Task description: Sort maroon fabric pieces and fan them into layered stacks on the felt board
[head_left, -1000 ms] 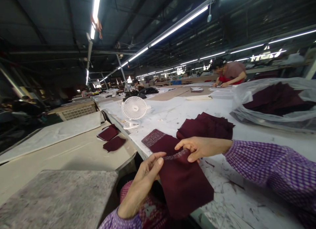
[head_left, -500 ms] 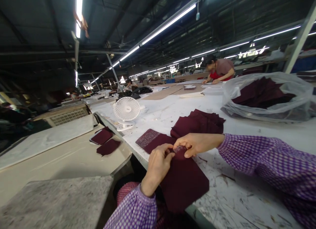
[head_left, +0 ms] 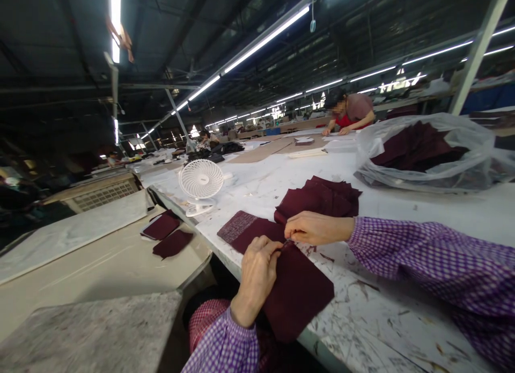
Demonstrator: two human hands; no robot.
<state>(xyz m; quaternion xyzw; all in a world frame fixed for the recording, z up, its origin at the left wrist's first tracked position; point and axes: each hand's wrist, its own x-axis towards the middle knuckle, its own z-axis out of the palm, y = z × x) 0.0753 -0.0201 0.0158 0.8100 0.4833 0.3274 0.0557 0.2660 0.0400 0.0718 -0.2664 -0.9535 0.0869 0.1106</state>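
Both hands meet at the upper edge of a flat, dark maroon cloth piece (head_left: 300,290). The piece is roughly rectangular with a dull, felt-like surface. It lies at the near edge of the white table (head_left: 386,314), and its lower corner hangs over the edge towards the person's lap. The left hand (head_left: 257,271) is curled, its fingertips pressing and pinching the cloth's top edge. The right hand (head_left: 316,228) comes in from the side in a purple checked sleeve (head_left: 422,260), with thumb and forefinger nipped together on the same edge. The two hands are almost touching.

Just beyond the held piece, partly under it, lies another cut piece (head_left: 238,225) whose far end shows a paler, speckled, woven-looking face. Behind the right hand sits a fanned stack of cut pieces (head_left: 322,197) in the same maroon, their corners splayed. The tabletop is scuffed and marked with dark scratches.

Further back a small white round fan (head_left: 200,182) with a ribbed grille stands on the table. To the right is a crinkled clear plastic bag (head_left: 426,172) holding more maroon cloth. On the lower beige bench (head_left: 100,265) to the left lie two small rounded maroon pieces (head_left: 167,234), close together, and a grey mottled felt board (head_left: 92,330) sits nearer. A co-worker (head_left: 351,112) leans over the far end of the table.
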